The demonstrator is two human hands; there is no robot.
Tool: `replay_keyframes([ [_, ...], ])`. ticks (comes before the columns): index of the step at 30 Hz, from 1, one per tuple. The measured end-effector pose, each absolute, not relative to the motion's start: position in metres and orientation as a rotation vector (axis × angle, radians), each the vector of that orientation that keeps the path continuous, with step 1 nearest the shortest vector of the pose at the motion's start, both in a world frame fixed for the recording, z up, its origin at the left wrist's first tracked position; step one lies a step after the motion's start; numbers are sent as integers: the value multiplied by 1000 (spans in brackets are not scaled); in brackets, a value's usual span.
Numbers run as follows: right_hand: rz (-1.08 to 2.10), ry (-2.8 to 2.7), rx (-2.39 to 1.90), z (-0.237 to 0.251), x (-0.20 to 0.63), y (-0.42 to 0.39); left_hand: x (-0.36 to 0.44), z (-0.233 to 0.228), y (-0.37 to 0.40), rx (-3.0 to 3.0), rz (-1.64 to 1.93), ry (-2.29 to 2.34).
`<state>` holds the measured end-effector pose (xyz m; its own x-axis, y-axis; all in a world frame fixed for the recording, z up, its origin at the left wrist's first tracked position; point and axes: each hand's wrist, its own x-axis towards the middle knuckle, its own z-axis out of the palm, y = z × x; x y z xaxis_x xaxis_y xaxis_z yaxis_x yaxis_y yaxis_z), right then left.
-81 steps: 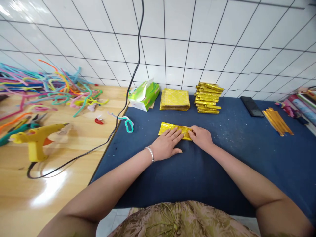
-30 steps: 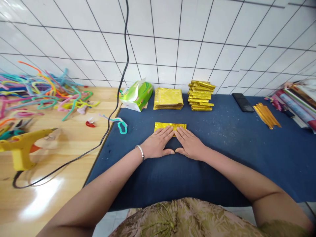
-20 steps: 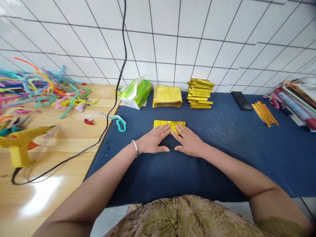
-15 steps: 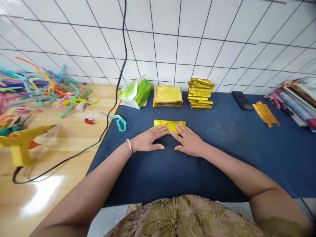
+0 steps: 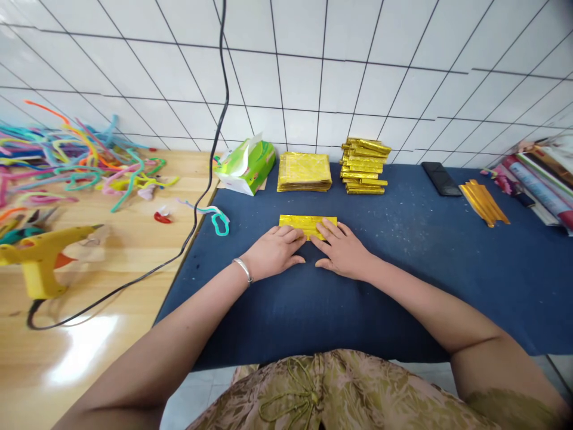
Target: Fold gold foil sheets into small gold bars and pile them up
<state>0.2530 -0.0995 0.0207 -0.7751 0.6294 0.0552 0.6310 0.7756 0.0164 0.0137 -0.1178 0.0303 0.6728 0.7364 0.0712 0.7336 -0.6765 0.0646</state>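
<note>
A folded strip of gold foil paper lies flat on the blue cloth in front of me. My left hand rests on the cloth with its fingertips curled onto the strip's near edge. My right hand lies flat beside it, fingers pressing on the strip's right half. Behind the strip sit a flat stack of gold foil sheets and a pile of folded gold pieces.
A green tissue box stands at the cloth's back left. A yellow glue gun and its black cable lie on the wooden table among coloured pipe cleaners. A black phone, gold strips and paper rolls lie to the right.
Both hands slid along the gold strip and came together at its near edge. My left fingers have curled in from flat. The strip has stayed in place.
</note>
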Motion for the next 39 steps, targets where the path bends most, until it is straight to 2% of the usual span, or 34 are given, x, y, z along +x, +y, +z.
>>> replay_keyframes([
  [11, -1, -2923, -995, 20, 247, -104, 40, 35, -139, 2903, -4, 1435],
  [18, -62, -2934, -979, 24, 247, -103, 41, 39, -140, 2864, -26, 1462],
  [26, -149, -2958, -1000, 28, 255, -104, 46, 44, -152, 2729, -74, 1736],
  [39, -103, -2984, -1136, 21, 262, -111, 46, 45, -153, 2793, -60, 1727],
])
